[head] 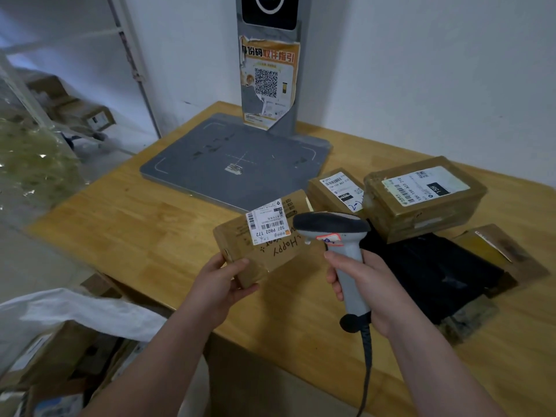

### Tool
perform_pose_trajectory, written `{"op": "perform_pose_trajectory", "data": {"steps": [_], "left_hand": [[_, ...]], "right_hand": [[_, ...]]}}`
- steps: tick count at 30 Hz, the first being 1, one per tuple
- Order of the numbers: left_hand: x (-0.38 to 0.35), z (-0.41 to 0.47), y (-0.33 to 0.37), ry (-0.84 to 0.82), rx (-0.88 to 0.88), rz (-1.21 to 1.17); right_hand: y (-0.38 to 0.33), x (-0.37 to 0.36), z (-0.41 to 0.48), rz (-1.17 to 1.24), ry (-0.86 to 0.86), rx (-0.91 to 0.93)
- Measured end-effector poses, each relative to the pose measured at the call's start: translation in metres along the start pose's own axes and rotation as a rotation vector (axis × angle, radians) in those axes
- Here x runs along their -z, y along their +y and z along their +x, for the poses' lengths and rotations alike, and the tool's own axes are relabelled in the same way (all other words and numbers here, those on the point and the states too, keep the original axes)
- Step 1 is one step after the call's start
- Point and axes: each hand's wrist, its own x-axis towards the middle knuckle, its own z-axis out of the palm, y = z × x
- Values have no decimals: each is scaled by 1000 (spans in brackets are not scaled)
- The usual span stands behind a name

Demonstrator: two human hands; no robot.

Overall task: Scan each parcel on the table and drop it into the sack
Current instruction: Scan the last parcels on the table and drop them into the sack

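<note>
Cardboard box (261, 239) pinched at its near corner by my left hand (219, 281) hangs over the table's (144, 224) front edge while my right hand (364, 284) curls round the scanner (334, 233) beside it; such a thin hold risks a drop.

Matt cardboard parcel (264, 239), smooth wooden table (144, 224), grey plastic scanner (340, 236).

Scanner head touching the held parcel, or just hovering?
Cannot tell. Head view: the scanner overlaps the right end of the parcel held by the left hand; neither contact nor gap shows plainly.
</note>
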Motion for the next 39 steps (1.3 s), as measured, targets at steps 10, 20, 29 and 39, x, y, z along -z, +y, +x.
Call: {"op": "perform_pose_trajectory", "data": {"steps": [10, 20, 29, 39], "left_hand": [[0, -4, 1, -7, -28, -5], [10, -2, 3, 15, -19, -14], [28, 1, 6, 95, 10, -60], [90, -23, 25, 325, -141, 7]], "right_hand": [[2, -3, -5, -71, -44, -9], [1, -7, -7, -150, -74, 55], [-2, -13, -6, -168, -115, 83], [3, -64, 17, -171, -243, 15]]}}
